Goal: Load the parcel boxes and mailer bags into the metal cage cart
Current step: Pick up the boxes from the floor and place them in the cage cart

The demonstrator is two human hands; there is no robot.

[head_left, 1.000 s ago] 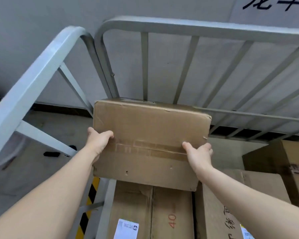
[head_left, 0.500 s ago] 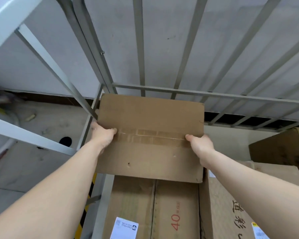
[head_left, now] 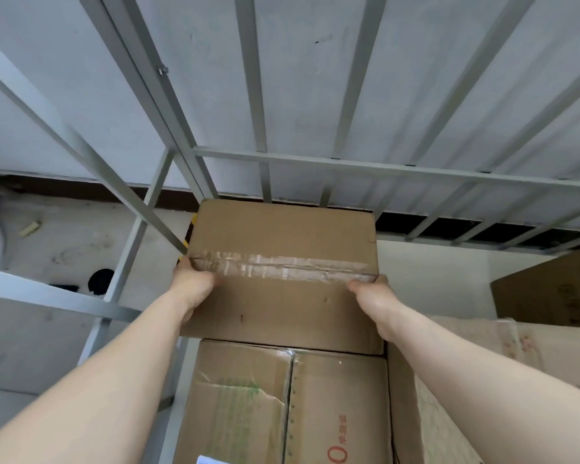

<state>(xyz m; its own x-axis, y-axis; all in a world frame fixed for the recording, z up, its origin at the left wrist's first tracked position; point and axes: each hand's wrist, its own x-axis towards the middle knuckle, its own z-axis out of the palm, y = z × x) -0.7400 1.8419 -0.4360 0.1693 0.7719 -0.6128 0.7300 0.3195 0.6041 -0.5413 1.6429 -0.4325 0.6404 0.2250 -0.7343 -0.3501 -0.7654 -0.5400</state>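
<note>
A plain brown cardboard box (head_left: 283, 236) with a strip of clear tape across its top sits low in the far left corner of the metal cage cart (head_left: 332, 160). My left hand (head_left: 193, 286) grips its left edge at the tape line. My right hand (head_left: 370, 294) grips its right edge. The fingers of both hands are hidden behind the box's sides. The box lies just beyond a larger carton (head_left: 282, 403) with red print that fills the cart's near left.
A tall box (head_left: 426, 413) stands right of the printed carton under my right forearm. Another brown box (head_left: 549, 289) sits at the far right. Grey cage bars rise behind and to the left. Bare concrete floor (head_left: 64, 239) lies beyond the left bars.
Both hands have lowered the taped box down along the rear bars into the cart's far left corner. The view has tipped downward with it.
</note>
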